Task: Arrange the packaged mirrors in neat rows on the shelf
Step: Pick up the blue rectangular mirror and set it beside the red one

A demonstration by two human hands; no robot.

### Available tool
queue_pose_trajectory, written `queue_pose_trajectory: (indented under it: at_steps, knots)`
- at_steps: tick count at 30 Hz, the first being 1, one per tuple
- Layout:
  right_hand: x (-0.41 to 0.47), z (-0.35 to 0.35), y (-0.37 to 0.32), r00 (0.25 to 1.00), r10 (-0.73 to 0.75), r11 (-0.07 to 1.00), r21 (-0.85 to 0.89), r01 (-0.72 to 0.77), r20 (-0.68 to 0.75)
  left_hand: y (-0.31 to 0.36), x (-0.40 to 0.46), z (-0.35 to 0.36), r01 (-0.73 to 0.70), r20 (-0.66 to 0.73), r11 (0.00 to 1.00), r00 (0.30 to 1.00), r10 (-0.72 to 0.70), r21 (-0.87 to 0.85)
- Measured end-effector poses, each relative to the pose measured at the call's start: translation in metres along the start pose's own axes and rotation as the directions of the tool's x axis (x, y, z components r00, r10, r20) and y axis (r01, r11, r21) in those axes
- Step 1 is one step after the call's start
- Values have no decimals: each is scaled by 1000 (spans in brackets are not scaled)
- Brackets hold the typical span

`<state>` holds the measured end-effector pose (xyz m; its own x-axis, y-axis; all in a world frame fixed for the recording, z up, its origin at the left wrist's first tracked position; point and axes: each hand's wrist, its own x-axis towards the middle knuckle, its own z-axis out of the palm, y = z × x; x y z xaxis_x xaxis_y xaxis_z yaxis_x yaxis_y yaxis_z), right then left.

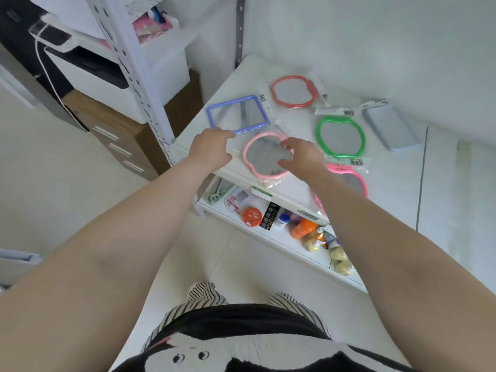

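Several packaged mirrors lie on the white shelf top [391,191]. A light pink round mirror [264,161] in a clear bag lies near the front edge. My left hand [212,147] pinches the bag's left edge, and my right hand [302,155] curls around the mirror's right rim. Behind them are a blue square mirror [237,114], a red round mirror [294,92] and a green round mirror [341,136]. My right forearm partly hides a hot pink mirror [354,179]. At the back right lies a grey-blue rectangular pack [390,127].
A white perforated shelf post [139,76] rises at the left corner. The lower shelf [273,238] holds an orange tin [252,216], an orange bottle [303,229] and small packets. At the left stand a printer [88,71] and a brown drawer cabinet [118,140].
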<state>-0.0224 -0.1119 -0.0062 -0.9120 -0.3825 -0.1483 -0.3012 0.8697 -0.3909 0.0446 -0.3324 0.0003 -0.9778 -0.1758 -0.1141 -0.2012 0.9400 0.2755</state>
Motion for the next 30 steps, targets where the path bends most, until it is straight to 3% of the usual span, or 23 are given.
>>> queue_pose_trajectory:
  at_steps: [10, 18, 30]
  knots:
    - [49, 16, -53, 985, 172, 985, 31, -171, -20, -56, 77, -23, -125, 47, 992, 991, 125, 4]
    - [127, 27, -53, 979, 202, 978, 54, -201, -16, -77, 144, -13, -110, 105, 994, 988, 109, 0]
    - [175, 47, -41, 934, 358, 929, -91, -358, -16, -85, 209, 17, -88, 203, 996, 976, 81, 27]
